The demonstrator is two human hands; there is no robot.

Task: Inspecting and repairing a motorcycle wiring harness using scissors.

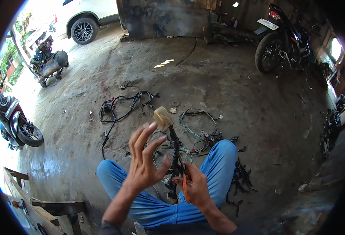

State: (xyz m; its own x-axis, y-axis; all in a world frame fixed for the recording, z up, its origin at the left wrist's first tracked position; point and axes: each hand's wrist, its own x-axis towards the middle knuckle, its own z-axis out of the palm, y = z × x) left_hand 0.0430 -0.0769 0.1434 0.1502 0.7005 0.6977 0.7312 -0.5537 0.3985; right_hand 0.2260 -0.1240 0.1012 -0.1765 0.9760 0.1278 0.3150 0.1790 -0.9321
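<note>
— What's closest to you there?

— The person's two hands, over knees in blue trousers [219, 164]. The right hand [196, 186] is wrapped around a black taped wire bundle [175, 150] that stands nearly upright, and an orange-handled cutting tool [185, 188] is tucked in the same grip. Those fingers [180, 181] are pressed together on the bundle's lower part.

— And the other hand?

— The left hand [145, 156] is just beside the bundle on its left, fingers [143, 135] spread wide and holding nothing. Whether the thumb touches the wires, I cannot tell.

— What tops the bundle?

— One pale yellowish plastic connector block [162, 117], above both hands and tilted a little left.

— How many harnesses in all?

— Three that I count: the one in hand, one loose black wire harness [121, 105] lying on the concrete floor [239, 90] to the left, and one green-and-black wire tangle [198, 129] on the floor just past the knees. Scraps of black stripped tape [241, 176] lie by the right knee.

— Room to move?

— Plenty ahead. Two motorcycles, a black one [282, 39] at far right and another [13, 121] at the left edge, stand well apart. A grey compressor tank on wheels [49, 62] and a white car [86, 17] stand at far left. Brown wooden planks [51, 209] crowd the lower left.
</note>
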